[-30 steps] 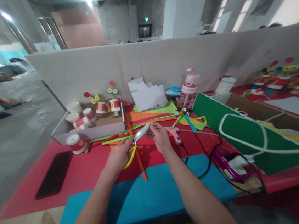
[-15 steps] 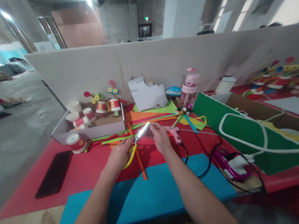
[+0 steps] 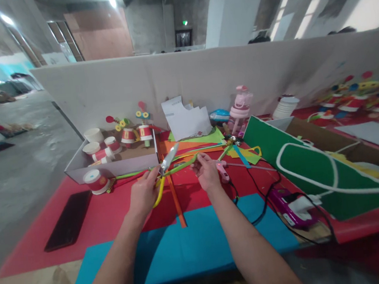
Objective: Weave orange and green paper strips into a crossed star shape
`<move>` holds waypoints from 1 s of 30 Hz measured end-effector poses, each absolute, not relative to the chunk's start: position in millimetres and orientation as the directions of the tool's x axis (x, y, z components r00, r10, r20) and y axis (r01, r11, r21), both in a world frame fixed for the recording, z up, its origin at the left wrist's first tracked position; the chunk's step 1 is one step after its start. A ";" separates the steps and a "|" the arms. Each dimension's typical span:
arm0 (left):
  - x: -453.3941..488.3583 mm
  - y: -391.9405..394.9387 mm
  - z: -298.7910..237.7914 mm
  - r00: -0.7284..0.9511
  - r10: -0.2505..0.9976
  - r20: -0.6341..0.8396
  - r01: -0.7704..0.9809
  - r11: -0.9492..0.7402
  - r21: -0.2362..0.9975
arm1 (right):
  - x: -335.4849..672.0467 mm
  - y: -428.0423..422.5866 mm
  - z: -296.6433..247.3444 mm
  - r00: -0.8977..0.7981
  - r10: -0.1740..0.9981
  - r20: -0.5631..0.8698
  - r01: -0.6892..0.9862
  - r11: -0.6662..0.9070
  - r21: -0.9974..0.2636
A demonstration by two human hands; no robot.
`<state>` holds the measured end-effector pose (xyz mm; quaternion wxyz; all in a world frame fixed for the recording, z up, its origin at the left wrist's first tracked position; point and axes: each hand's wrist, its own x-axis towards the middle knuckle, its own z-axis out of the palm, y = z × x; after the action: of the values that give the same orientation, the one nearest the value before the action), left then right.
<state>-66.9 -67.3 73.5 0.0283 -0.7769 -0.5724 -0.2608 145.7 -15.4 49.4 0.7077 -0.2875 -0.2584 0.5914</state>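
Observation:
My left hand (image 3: 143, 193) is closed around a pair of scissors (image 3: 160, 194) with yellow handles, its metal blades pointing up and away to the right. A light green paper strip (image 3: 183, 165) stretches from beside the scissors to my right hand (image 3: 207, 171), which pinches its far end between fingertips and thumb. Under the hands lies an orange paper strip (image 3: 176, 203) on the red table covering (image 3: 116, 215). Just right of my right hand rests a pink glue gun (image 3: 223, 171), partly hidden by the hand.
A white box (image 3: 111, 169) holding paper cups and cup figures stands at the back left, with a black phone (image 3: 68, 220) nearer. Coloured paper (image 3: 190, 147) lies behind the hands. A purple power socket (image 3: 289, 208), cables and a green board (image 3: 307, 170) occupy the right.
My left hand and the scissors have shifted left, and the blades have moved away from my right fingertips. The green strip, which stuck out left of the scissors, now spans between both hands.

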 end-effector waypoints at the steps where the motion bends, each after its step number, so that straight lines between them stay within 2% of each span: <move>1: -71.9 -66.1 74.2 0.158 0.864 0.479 0.909 -0.317 0.271 | 149.4 -14.5 50.2 0.170 0.985 -0.014 -0.727 0.116 -0.677; 4: -85.9 -60.6 75.7 0.040 0.846 0.532 0.895 -0.267 0.358 | 156.5 -12.2 51.3 0.123 0.983 -0.136 -0.817 0.022 -0.577; 6: -89.1 -56.9 76.0 0.015 0.870 0.493 0.834 -0.283 0.474 | 156.2 -11.8 51.0 0.094 0.978 -0.186 -0.815 -0.032 -0.579; 8: -85.1 -55.3 75.9 0.044 0.916 0.398 0.679 -0.320 0.660 | 152.4 -12.5 50.3 0.094 0.977 -0.192 -0.768 -0.051 -0.639; 10: -74.9 -57.4 76.1 0.116 0.953 0.280 0.429 -0.302 0.851 | 147.4 -14.1 49.5 0.102 0.983 -0.150 -0.707 -0.034 -0.707; 12: -62.7 -62.7 77.2 0.190 0.965 0.182 0.223 -0.223 0.949 | 143.3 -15.8 49.0 0.102 0.991 -0.091 -0.660 -0.001 -0.752; 16: -48.1 -73.1 79.1 0.293 0.954 0.060 0.074 -0.085 0.994 | 140.6 -16.9 48.2 0.116 0.993 -0.025 -0.600 0.050 -0.799; 24: -47.7 -71.9 75.5 0.285 0.958 -0.002 0.079 -0.021 0.997 | 141.0 -14.0 44.4 0.192 0.981 0.009 -0.599 0.124 -0.791; 30: -44.3 -75.1 77.6 0.262 0.965 0.030 0.061 -0.047 0.997 | 138.5 -15.1 44.2 0.193 0.981 0.027 -0.602 0.140 -0.786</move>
<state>-44.3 -75.1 77.6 -0.5346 -0.5873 -0.4364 -0.4228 138.5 -15.1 44.2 0.6984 -0.3300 -0.2868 0.5666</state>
